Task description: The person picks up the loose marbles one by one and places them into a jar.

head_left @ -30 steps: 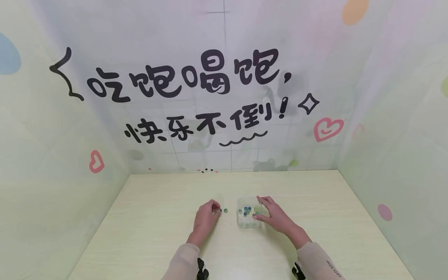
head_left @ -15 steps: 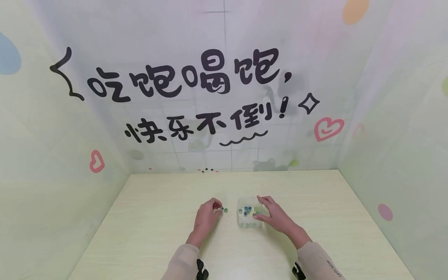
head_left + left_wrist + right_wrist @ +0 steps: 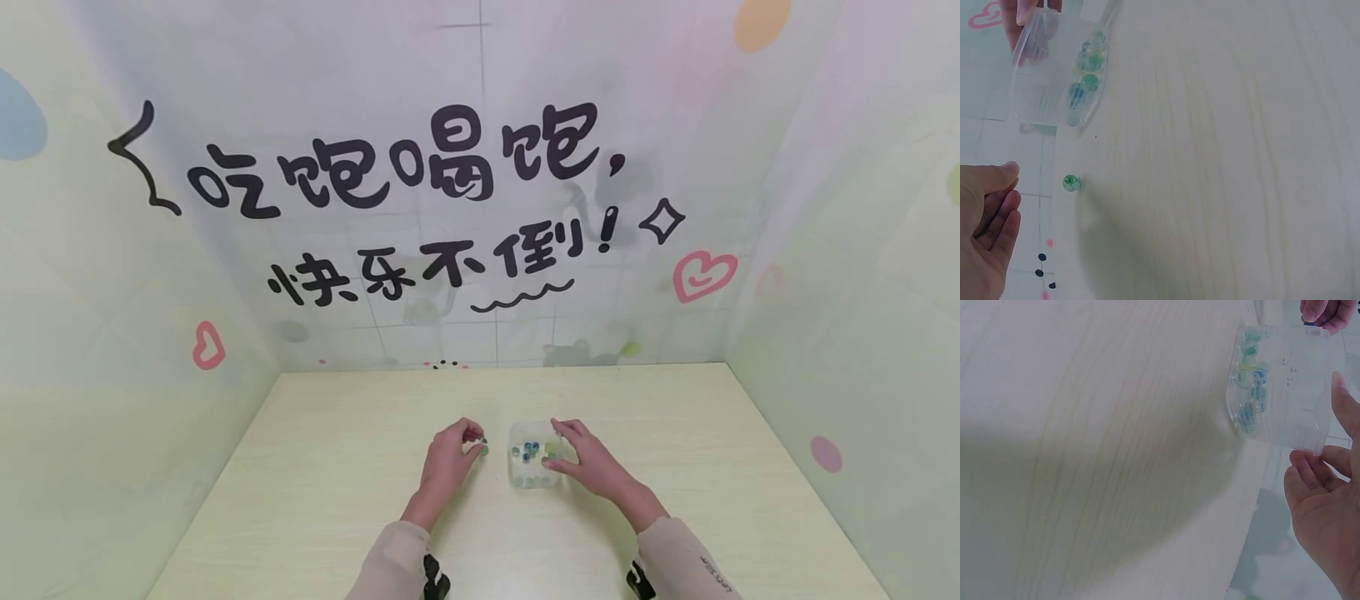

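Note:
In the head view my left hand (image 3: 448, 454) pinches a dark blue marble (image 3: 484, 440) at its fingertips, close over a green marble (image 3: 485, 451). That blue marble (image 3: 1309, 324) also peeks out under the fingers in the right wrist view; the left wrist view hides it behind them. There, the green marble (image 3: 1071, 182) rests on the table, a little way from the fingertips. My right hand (image 3: 592, 467) grips a clear plastic box (image 3: 513, 479) by its right side, thumb and fingers spread along the wall. Several blue and green marbles (image 3: 1247, 375) lie on the box's floor.
The pale wood-grain table (image 3: 315, 483) carries the box near its middle. A printed backdrop (image 3: 420, 350) rises behind the table, and side walls stand to the left and right. Dark bands circle both sleeves.
My left hand has lifted the dark blue marble slightly and carried it right, over the green marble. The right hand and the box have stayed in place.

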### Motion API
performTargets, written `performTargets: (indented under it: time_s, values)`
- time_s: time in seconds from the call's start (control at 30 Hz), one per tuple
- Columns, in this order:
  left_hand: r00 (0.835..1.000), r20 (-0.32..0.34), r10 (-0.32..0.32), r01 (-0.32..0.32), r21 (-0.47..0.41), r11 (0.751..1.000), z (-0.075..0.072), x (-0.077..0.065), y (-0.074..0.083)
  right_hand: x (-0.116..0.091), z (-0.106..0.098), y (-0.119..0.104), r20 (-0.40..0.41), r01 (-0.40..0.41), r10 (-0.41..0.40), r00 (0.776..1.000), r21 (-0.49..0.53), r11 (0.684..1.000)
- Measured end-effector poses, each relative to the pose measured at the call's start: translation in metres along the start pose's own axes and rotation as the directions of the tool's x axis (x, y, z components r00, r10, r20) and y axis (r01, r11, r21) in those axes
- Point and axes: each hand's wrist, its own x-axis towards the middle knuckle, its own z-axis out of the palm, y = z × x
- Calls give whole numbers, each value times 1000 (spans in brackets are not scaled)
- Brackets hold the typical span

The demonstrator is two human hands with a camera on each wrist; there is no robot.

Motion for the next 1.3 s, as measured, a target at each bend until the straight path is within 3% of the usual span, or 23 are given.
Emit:
performTargets:
  time_s: [0.63, 1.3]
  values:
    - [997, 1, 71, -71, -1, 997, -1, -2, 26, -1, -1, 0, 1, 10, -10, 1000, -12, 1000]
    - [993, 52, 110, -109, -20, 994, 6, -7, 44, 0, 1, 1, -10, 0, 0, 1000, -15, 1000]
